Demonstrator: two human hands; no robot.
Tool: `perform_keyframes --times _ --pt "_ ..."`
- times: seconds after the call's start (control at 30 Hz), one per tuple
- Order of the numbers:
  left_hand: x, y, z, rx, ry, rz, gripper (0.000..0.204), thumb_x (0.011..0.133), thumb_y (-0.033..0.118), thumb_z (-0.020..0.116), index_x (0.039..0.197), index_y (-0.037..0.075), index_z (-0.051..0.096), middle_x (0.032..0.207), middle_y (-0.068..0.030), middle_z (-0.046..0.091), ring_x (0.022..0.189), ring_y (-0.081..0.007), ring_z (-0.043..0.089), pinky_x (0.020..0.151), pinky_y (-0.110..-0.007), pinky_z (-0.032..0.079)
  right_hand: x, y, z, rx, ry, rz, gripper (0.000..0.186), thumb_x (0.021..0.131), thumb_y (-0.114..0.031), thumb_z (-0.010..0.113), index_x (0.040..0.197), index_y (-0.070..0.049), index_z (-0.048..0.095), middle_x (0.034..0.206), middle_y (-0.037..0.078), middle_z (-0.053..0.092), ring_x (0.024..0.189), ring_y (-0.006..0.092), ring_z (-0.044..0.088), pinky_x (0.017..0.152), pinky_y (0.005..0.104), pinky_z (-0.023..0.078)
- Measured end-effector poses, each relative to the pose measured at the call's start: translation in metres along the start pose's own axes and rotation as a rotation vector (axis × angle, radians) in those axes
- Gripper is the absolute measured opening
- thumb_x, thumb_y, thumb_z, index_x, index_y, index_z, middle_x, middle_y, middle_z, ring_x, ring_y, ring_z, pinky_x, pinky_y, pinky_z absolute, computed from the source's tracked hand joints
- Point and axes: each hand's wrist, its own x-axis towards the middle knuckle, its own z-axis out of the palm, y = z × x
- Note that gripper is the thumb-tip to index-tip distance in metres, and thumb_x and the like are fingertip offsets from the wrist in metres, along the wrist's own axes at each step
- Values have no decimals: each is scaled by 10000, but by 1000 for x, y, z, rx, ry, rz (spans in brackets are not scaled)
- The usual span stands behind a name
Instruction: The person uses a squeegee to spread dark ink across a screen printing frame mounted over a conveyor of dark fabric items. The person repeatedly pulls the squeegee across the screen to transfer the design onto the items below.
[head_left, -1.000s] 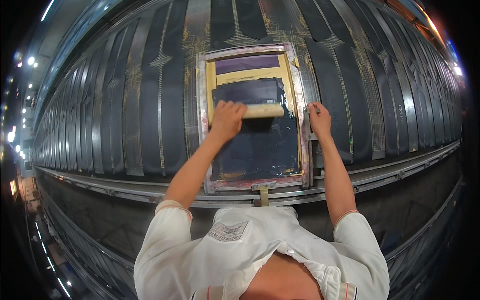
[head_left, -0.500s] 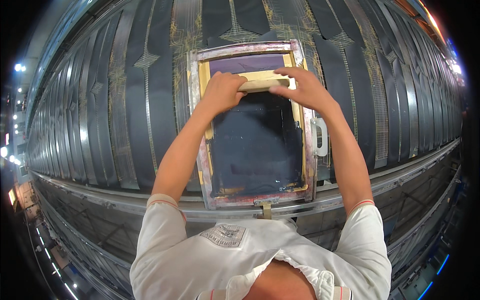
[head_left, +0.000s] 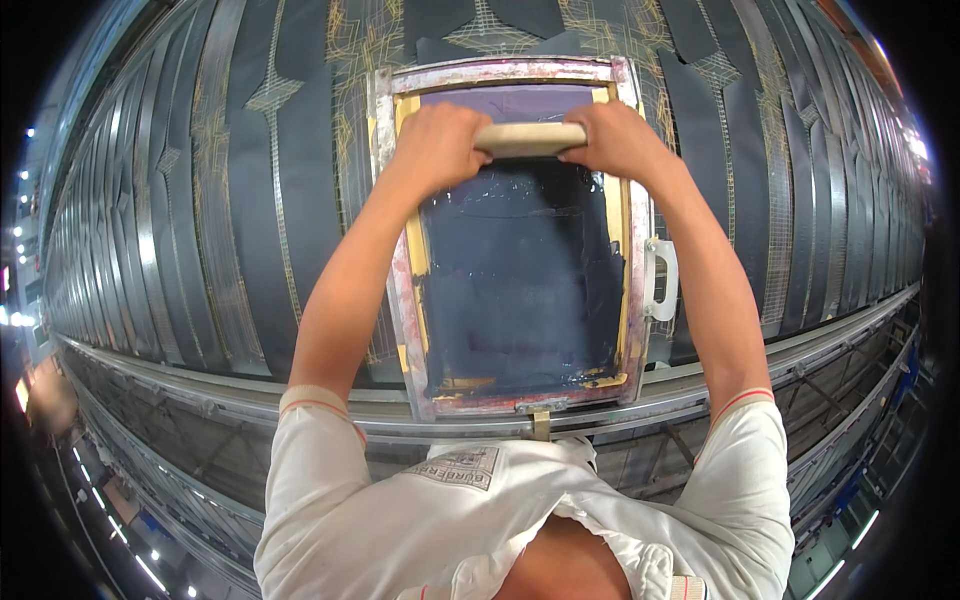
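My left hand (head_left: 443, 140) and my right hand (head_left: 610, 142) are closed around the two ends of a pale squeegee bar (head_left: 530, 140) near the far end of a screen-printing frame. The frame (head_left: 635, 350) has a worn metal rim with pink stains, yellow tape inside it and a purple strip at the top. Dark, glossy ink (head_left: 515, 280) covers most of the mesh below the bar. A white handle (head_left: 660, 280) is fixed to the frame's right side, beside my right forearm.
A long table of dark fabric pieces (head_left: 250, 210) with gridded metallic strips runs left and right under the frame. A metal rail (head_left: 200, 372) runs along its near edge, with a small bracket (head_left: 541, 425) at the frame's front. Lights glow at the left rim.
My right hand has left the frame's right side and taken hold of the squeegee. Both hands and the bar have moved toward the far end, and the frame sits a little further right in view.
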Motion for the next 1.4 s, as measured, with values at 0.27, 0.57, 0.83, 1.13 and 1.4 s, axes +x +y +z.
perform_keyframes --times 0.27,0.57,0.83,1.13,1.4 --pt "-38 21 20 41 -9 -56 248 739 265 856 959 182 779 843 -112 746 855 -362 711 768 -475 550 -43 -22 16 86 -16 35 272 772 -188 850 985 -47 755 887 210 743 905 410 717 806 481 568" --pt "-249 110 105 -84 167 25 291 633 6 761 902 114 740 923 -47 731 835 -290 682 752 -426 546 -233 -91 112 61 19 -95 426 647 -18 830 1055 -57 714 993 165 720 987 365 657 906 451 515" --pt "-219 98 84 -64 67 57 196 695 81 773 879 120 719 888 -65 713 860 -296 689 752 -441 543 -213 -80 94 67 -6 -106 297 697 -85 843 962 -76 709 863 154 716 876 358 690 820 463 543" --pt "-25 17 4 54 -13 -10 249 750 252 855 955 140 770 871 -144 749 896 -372 717 804 -492 556 -19 -5 10 -13 -57 -52 399 760 -246 868 1084 -45 750 978 193 752 929 385 722 845 447 570" --pt "-52 20 22 20 -20 -39 211 761 228 833 932 133 754 862 -127 739 873 -362 713 782 -478 559 -44 -28 24 66 -13 -11 296 754 -185 863 983 -43 739 903 195 746 898 403 717 818 470 564"
